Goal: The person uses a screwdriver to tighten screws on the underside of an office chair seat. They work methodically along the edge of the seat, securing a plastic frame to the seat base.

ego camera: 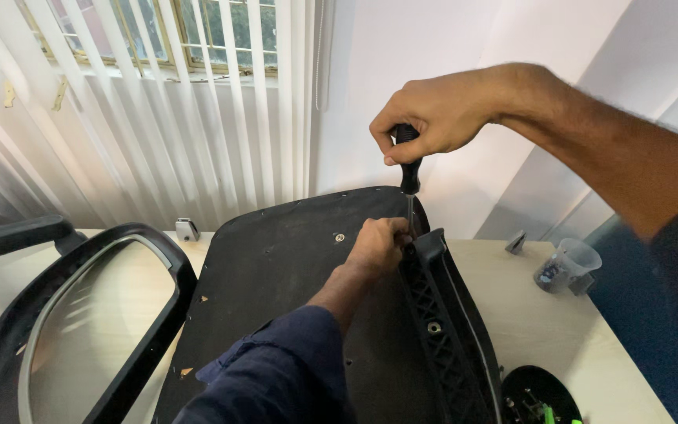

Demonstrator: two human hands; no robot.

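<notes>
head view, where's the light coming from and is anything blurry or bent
Head view: daylight enters through the blinds upper left, nearly washing them out; the right hand and screwdriver look sharp; the near blue sleeve is soft; wide-angle stretch enlarges the right forearm.

No packages, labels, signs or screens seen; nothing of that kind noted at any clock position in head view.

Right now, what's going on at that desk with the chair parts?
A person is working on the upturned black seat base lying on the light desk. The right hand grips a black-handled screwdriver upright, tip down at the near end of the ribbed black plastic armrest bracket. The left hand steadies things right at the tip. A mesh chair back lies to the left, a clear cup of small hardware to the right.
</notes>
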